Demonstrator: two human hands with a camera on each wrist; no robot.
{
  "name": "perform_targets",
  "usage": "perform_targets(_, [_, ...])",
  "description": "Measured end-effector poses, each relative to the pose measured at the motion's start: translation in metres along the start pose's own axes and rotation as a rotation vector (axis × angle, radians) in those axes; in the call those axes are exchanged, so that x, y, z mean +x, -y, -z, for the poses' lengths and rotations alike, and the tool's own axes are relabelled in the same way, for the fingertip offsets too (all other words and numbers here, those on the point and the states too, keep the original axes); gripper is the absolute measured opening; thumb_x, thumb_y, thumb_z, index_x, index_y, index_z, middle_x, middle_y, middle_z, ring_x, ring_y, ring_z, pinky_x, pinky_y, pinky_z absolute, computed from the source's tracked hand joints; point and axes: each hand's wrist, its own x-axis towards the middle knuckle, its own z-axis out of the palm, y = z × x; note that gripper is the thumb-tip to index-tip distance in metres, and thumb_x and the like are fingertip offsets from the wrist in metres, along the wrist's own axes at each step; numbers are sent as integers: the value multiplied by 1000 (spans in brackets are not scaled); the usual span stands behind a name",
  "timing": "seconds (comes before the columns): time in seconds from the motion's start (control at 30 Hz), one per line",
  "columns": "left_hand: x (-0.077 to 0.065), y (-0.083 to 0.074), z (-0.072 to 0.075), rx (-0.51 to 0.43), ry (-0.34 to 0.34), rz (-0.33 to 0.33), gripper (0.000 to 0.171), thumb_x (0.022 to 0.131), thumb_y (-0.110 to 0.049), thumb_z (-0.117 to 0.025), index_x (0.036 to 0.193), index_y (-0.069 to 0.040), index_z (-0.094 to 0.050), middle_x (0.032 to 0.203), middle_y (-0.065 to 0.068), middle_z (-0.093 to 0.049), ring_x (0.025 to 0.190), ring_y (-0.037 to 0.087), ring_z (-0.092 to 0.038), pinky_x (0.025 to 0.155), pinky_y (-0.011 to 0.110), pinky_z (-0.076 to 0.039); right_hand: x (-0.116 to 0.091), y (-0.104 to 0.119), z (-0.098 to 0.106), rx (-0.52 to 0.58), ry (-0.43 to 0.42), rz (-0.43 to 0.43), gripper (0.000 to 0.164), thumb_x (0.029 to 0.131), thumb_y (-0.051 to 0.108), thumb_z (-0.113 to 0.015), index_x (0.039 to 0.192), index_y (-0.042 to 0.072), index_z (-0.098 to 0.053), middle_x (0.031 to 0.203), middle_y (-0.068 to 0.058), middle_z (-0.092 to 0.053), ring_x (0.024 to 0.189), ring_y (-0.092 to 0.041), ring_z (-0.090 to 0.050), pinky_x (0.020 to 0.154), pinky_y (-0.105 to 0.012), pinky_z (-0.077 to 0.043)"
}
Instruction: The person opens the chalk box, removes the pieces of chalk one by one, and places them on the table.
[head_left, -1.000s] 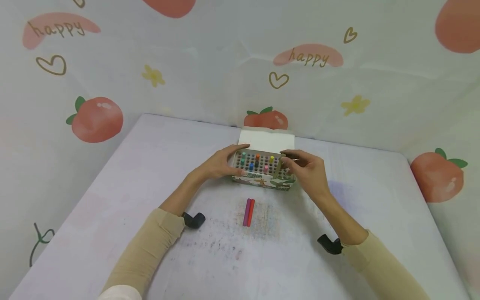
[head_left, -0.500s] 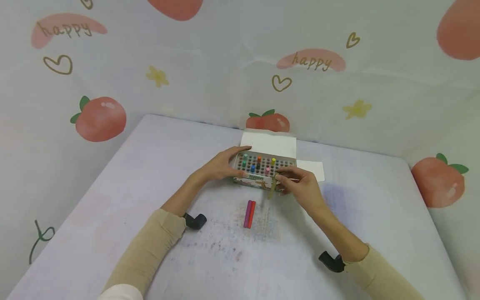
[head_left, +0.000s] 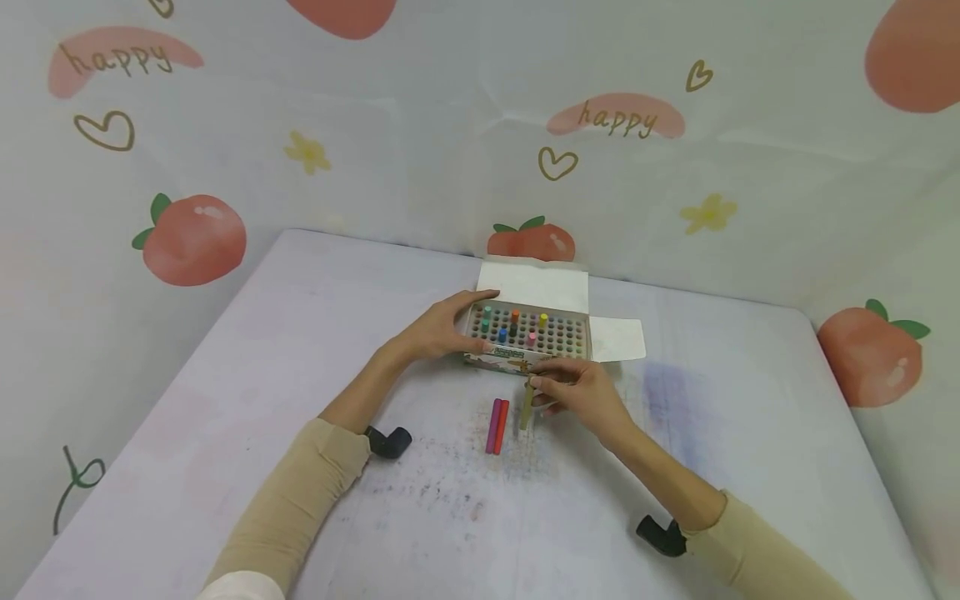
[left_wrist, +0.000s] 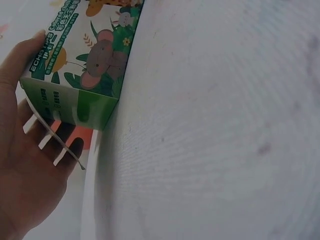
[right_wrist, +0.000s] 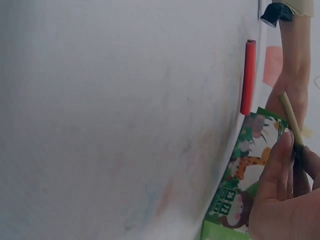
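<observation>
An open box [head_left: 527, 362] printed with animals stands on the table, its tray of holes [head_left: 558, 333] facing up with several coloured ends poking out. My left hand [head_left: 441, 327] grips the box's left end, thumb on the front and fingers behind; the left wrist view shows its green end panel [left_wrist: 65, 102]. In front of the box my right hand [head_left: 588, 398] pinches an olive-green crayon [head_left: 527, 408] between thumb and fingers, its lower end pointing down at the table. To its left, a purple crayon [head_left: 492, 427] and a red crayon [head_left: 502, 428] lie side by side.
The box's white lid [head_left: 532, 283] is folded back, and a white side flap [head_left: 618, 339] sticks out to the right. Coloured smudges [head_left: 675, 408] mark the white table [head_left: 360, 517]. A printed cloth [head_left: 420, 150] hangs behind the table's back edge.
My right hand has drawn the olive-green crayon out of the tray and carried it toward me, down beside the two lying crayons. The left hand keeps its hold on the box.
</observation>
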Motion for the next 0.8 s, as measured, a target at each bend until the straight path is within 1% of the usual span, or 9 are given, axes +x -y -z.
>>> perform_targets(0.13, [0,0,0,6,1,-6,85,82,-33,-82,154,-29,-37,142,6,-46,113,24,-48,96,43,-40,-1,-5,-3,3,6,-22,30,93,13,-71,118,-3,-69,102,-14,-72,80,-28,-72,69,-39,-58])
perform_targets(0.3, [0,-1,0,9,0,-8,86,81,-33,-82,154,-28,-37,142,6,-46,112,24,-48,94,43,-41,-1,-10,-5,-3,29,-44,31,92,14,-72,117,-5,-69,101,-15,-72,80,-27,-72,70,-38,-58])
perform_targets(0.5, [1,-1,2,16,2,-1,86,81,-33,-82,154,-29,-38,141,7,-47,110,24,-49,93,43,-41,1,-14,-7,-11,65,-108,29,91,14,-73,116,-1,-71,101,-13,-74,81,-25,-73,70,-37,-58])
perform_targets(0.8, [0,-1,1,10,0,1,86,81,-34,-82,154,-28,-37,138,6,-49,111,24,-49,95,44,-40,4,-21,-6,27,113,-178,28,92,8,-71,116,-5,-69,97,-16,-74,84,-26,-73,74,-37,-58])
